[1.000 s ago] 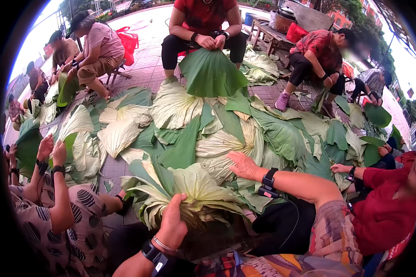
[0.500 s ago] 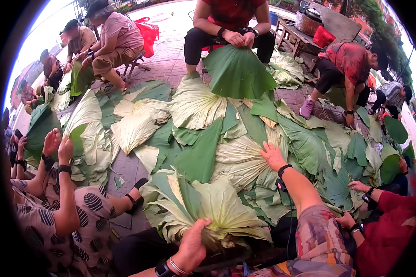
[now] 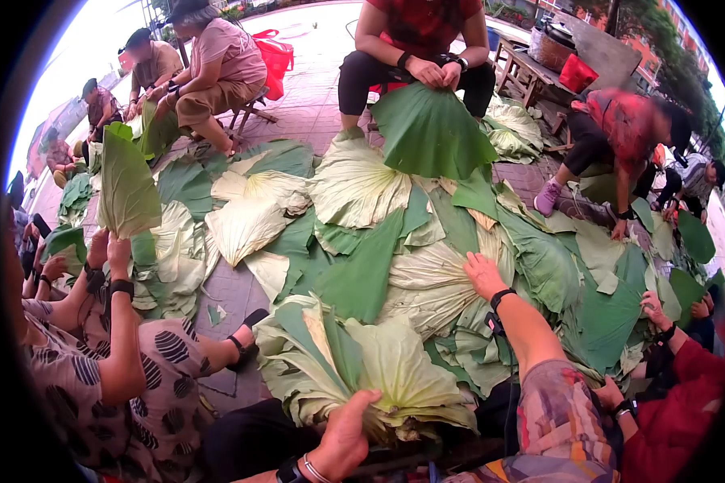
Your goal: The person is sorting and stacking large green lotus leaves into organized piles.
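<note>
My left hand (image 3: 346, 431) grips the near edge of a bundle of folded lotus leaves (image 3: 407, 366), its thumb on top and the other fingers hidden. The bundle is pale green with a darker leaf and a yellowed strip in it. Farther forward, my right hand (image 3: 487, 275) rests on a pale, veined lotus leaf (image 3: 427, 282) in the pile, its fingers extended over the leaf's edge. Around that hand lie green and pale leaves, overlapping and partly folded.
Opposite me, a seated person holds a large green leaf (image 3: 435, 133). At left, a person in patterned clothes holds up another leaf (image 3: 129, 185). A red sleeve (image 3: 689, 382) is close on my right. A wooden bench (image 3: 532, 72) stands behind the pile.
The whole scene has shifted slightly right in view. Both my hands keep their places on the leaves. The person at left has raised a leaf upright; a co-worker's hands at right have moved with a leaf.
</note>
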`<control>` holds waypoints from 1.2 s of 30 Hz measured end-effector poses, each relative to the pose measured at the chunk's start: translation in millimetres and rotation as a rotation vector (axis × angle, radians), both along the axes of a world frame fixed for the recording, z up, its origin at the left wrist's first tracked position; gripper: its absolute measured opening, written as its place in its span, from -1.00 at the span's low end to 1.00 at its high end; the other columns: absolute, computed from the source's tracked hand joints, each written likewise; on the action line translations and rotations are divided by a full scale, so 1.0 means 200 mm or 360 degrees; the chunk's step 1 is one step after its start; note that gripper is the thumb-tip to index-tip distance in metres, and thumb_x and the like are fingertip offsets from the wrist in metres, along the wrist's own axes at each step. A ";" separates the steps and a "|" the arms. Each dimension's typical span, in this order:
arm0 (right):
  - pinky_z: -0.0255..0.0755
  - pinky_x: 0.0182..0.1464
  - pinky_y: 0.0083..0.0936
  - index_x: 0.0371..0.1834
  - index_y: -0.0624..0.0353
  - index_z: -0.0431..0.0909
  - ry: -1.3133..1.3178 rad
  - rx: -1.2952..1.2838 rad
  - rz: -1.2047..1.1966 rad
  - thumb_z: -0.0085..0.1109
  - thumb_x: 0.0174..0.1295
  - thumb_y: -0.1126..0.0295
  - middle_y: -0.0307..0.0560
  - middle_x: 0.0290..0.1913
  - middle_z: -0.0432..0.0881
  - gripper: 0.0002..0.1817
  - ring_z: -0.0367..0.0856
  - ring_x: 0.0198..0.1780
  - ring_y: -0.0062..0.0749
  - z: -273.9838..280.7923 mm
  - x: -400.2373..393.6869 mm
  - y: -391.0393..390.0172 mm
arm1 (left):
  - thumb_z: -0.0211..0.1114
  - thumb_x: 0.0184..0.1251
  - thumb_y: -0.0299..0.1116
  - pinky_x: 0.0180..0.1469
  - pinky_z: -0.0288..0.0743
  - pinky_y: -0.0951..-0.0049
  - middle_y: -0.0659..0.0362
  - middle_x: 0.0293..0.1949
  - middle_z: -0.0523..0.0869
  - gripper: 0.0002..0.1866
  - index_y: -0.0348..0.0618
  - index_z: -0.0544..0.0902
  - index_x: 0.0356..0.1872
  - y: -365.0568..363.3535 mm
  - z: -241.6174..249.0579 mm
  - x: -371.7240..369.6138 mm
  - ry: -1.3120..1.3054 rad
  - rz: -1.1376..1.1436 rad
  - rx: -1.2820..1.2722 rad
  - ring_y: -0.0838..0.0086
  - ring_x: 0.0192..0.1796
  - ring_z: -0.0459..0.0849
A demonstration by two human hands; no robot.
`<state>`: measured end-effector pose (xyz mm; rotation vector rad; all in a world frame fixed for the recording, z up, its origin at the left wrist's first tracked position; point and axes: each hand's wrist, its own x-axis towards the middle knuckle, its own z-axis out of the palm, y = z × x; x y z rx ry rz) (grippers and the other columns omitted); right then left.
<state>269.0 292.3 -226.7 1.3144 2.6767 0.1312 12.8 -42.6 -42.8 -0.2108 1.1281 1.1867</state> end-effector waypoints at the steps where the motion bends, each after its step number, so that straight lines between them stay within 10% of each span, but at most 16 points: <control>1: 0.24 0.06 -0.12 -0.01 0.06 0.34 -0.0009 0.0000 -0.0010 0.01 -0.01 0.55 0.02 0.27 0.18 -0.59 0.18 0.25 -0.13 0.00 -0.01 -0.02 | 0.30 -0.01 -0.38 0.04 0.34 0.42 0.12 -0.15 0.58 -0.58 -0.37 0.47 -0.10 0.00 0.01 0.00 -0.0011 -0.0003 0.0001 0.38 -0.10 0.53; 13: 0.34 -0.01 -0.22 -0.09 0.14 0.33 0.1043 0.0237 -0.0980 0.11 -0.06 0.51 0.07 -0.05 0.40 -0.61 0.38 0.01 0.00 -0.14 -0.07 -0.01 | 0.28 0.02 -0.38 -0.01 0.37 0.46 0.12 -0.19 0.60 -0.63 -0.37 0.50 -0.14 -0.01 0.01 0.01 -0.0083 -0.0023 0.0013 0.41 -0.14 0.55; 20: 0.37 -0.05 -0.20 0.04 0.17 0.26 0.0912 -0.0094 -0.1071 0.04 -0.05 0.52 0.16 -0.17 0.47 -0.51 0.45 -0.10 0.04 -0.10 -0.10 -0.03 | 0.27 0.02 -0.38 -0.02 0.37 0.44 0.09 -0.18 0.60 -0.63 -0.38 0.50 -0.15 0.00 0.02 0.02 -0.0024 -0.0026 -0.0030 0.38 -0.14 0.55; 30: 0.36 -0.10 -0.34 -0.22 0.09 0.57 0.0808 -0.0743 0.0150 0.03 -0.15 0.55 0.09 -0.31 0.45 -0.66 0.46 -0.17 -0.04 0.31 -0.17 -0.13 | 0.18 0.07 -0.39 -0.04 0.48 0.32 0.08 -0.26 0.63 -0.73 -0.30 0.51 -0.20 0.02 0.05 0.07 -0.0048 -0.0131 0.0111 0.32 -0.23 0.61; 36: 0.35 -0.21 -0.37 -0.29 0.04 0.52 0.0495 -0.0288 0.0492 0.02 -0.16 0.57 0.02 -0.26 0.40 -0.70 0.42 -0.09 -0.10 0.50 -0.16 -0.25 | 0.18 0.06 -0.39 -0.08 0.51 0.31 0.06 -0.29 0.64 -0.76 -0.31 0.52 -0.25 0.03 -0.02 0.10 -0.0130 -0.0163 0.0191 0.31 -0.26 0.62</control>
